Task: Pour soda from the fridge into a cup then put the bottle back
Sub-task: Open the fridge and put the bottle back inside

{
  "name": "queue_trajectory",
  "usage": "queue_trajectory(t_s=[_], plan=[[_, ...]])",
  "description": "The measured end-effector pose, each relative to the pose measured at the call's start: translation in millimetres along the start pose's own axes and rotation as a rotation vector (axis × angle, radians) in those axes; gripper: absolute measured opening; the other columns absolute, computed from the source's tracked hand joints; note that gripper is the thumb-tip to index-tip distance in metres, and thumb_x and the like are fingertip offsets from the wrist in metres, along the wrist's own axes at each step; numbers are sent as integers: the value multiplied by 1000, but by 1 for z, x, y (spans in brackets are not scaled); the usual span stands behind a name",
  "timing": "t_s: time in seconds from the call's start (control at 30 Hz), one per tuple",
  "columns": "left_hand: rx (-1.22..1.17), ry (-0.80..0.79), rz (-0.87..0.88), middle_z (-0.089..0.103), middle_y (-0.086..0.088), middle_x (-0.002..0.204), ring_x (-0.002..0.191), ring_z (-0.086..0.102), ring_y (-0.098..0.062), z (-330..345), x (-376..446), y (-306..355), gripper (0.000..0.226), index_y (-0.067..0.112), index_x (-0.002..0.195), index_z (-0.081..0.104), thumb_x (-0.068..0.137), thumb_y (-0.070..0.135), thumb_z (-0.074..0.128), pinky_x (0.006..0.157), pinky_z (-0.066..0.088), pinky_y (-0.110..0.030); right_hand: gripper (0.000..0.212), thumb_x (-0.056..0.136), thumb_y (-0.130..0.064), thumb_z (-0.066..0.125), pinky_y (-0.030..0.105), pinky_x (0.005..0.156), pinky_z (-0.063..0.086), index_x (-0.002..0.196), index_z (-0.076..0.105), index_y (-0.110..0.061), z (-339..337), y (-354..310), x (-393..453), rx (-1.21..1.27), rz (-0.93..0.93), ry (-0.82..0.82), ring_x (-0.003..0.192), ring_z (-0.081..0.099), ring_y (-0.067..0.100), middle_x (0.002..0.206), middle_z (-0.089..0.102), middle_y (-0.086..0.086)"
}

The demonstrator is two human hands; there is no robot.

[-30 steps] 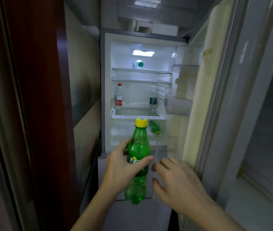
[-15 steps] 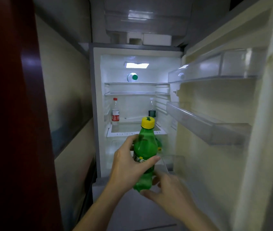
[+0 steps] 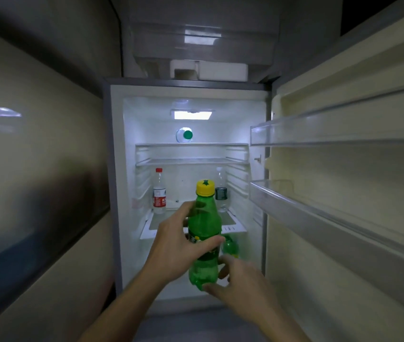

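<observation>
You're working in a dim room; nearly all light comes from the lamp (image 3: 192,115) in the fridge (image 3: 191,154) ceiling, which glows white. The left wall panels (image 3: 35,154) blur and carry a glare streak. Straight edges bow near the frame's borders.

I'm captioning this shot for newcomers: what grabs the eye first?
A green soda bottle with a yellow cap, held upright by the left hand before the lit, open fridge. The right hand touches its base. Behind, a red-labelled bottle stands on a shelf.
</observation>
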State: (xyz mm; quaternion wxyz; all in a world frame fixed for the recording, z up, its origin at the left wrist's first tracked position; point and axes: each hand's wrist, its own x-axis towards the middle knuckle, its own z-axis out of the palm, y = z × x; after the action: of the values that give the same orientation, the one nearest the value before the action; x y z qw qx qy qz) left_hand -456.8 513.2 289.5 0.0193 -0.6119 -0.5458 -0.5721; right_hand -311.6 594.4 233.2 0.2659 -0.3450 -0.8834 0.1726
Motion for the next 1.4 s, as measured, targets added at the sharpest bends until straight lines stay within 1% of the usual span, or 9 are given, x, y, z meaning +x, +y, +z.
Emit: queue_trajectory(t_s=[0.1, 0.23, 0.47, 0.7, 0.8, 1.0, 1.13, 1.27, 1.4], plan=[[81, -40, 48, 68, 18, 107, 104, 63, 0, 1, 22, -15, 62, 35, 119, 56, 64, 51, 82, 85, 59, -31, 64, 76, -67, 65, 28, 77, 51, 130, 49, -37, -4, 7, 22, 5, -8, 17, 90, 56, 1, 103, 61, -16], [208, -96, 138, 63, 20, 110, 105, 60, 2, -3, 55, -40, 63, 37, 122, 52, 68, 48, 83, 89, 56, -27, 58, 78, -67, 61, 29, 81, 52, 127, 51, -38, -13, 18, 47, -7, -12, 76, 92, 56, -2, 101, 60, -19], [291, -150, 236, 60, 13, 114, 105, 56, 0, 5, 97, -99, 70, 29, 129, 55, 68, 47, 85, 87, 55, -27, 45, 86, -55, 59, 31, 75, 54, 127, 50, -40, -30, 10, 89, 8, -74, 295, 88, 60, -2, 95, 63, -22], [375, -255, 296, 59, 17, 114, 97, 59, -2, 17, 123, -151, 68, 30, 132, 53, 74, 53, 80, 80, 54, -23, 54, 88, -61, 56, 32, 72, 56, 134, 33, -45, -34, -4, 141, -102, -155, 303, 81, 62, 3, 94, 64, -16], [401, -287, 314, 58, 17, 117, 98, 59, -2, 19, 134, -165, 68, 31, 135, 50, 77, 52, 78, 80, 53, -19, 49, 89, -62, 54, 34, 75, 55, 130, 38, -41, -29, -5, 159, -186, -173, 322, 84, 60, 8, 95, 62, -14], [437, -302, 335, 58, 17, 121, 97, 56, 0, 22, 156, -183, 71, 33, 138, 46, 77, 56, 75, 78, 48, -12, 27, 88, -57, 60, 26, 69, 51, 99, 52, -35, -25, -9, 186, -244, -183, 339, 78, 57, 5, 86, 60, -13], [494, -298, 317, 58, 15, 125, 97, 54, 1, 24, 167, -198, 76, 36, 141, 40, 77, 63, 71, 79, 50, -16, 28, 88, -58, 59, 20, 66, 47, 99, 51, -33, -22, -9, 200, -288, -173, 342, 76, 56, 5, 86, 60, -12], [550, -291, 296, 58, 13, 127, 99, 55, -2, 22, 173, -210, 76, 42, 142, 32, 79, 63, 69, 77, 48, -16, 28, 88, -59, 58, 25, 69, 53, 97, 49, -34, -18, -8, 210, -348, -180, 367, 76, 58, 6, 85, 59, -12], [620, -284, 277, 61, 12, 124, 92, 48, 4, 22, 177, -220, 72, 37, 143, 36, 83, 61, 66, 70, 33, -7, 30, 89, -60, 55, 23, 68, 53, 102, 49, -34, -19, -9, 215, -405, -199, 379, 74, 58, 5, 87, 59, -12]])
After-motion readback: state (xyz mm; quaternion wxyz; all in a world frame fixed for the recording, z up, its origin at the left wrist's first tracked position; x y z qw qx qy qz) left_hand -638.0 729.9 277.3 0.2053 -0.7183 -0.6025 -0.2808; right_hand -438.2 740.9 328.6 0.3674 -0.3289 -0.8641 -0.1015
